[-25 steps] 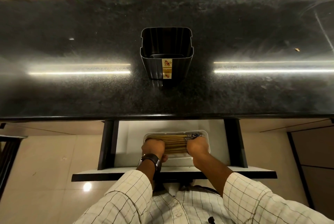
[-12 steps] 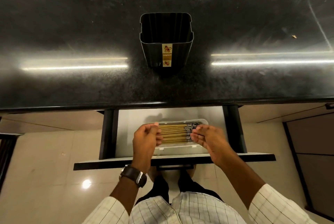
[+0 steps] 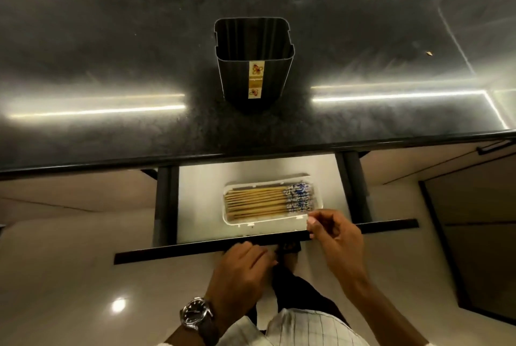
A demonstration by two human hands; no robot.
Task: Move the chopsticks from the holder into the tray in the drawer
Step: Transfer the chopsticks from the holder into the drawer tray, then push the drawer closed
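2 hands, both empty: left hand (image 3: 240, 270) rests loosely curled against the drawer front (image 3: 195, 248), fingers bent but gripping nothing I can confirm; right hand (image 3: 335, 236) hovers over the front edge, thumb and fingers apart, holding nothing. Chopsticks (image 3: 268, 202) lie flat side by side in the white tray (image 3: 231, 221), just beyond the right fingertips, patterned ends all on the right-hand side, so they pack tight. Holder (image 3: 252, 63) stands upright well beyond both hands, looks empty. Transfer looks done; left hand seems placed for pushing the drawer shut. Surface: glossy black stone counter (image 3: 111, 66) with light-strip reflections. Pale polished floor (image 3: 69, 276) below.
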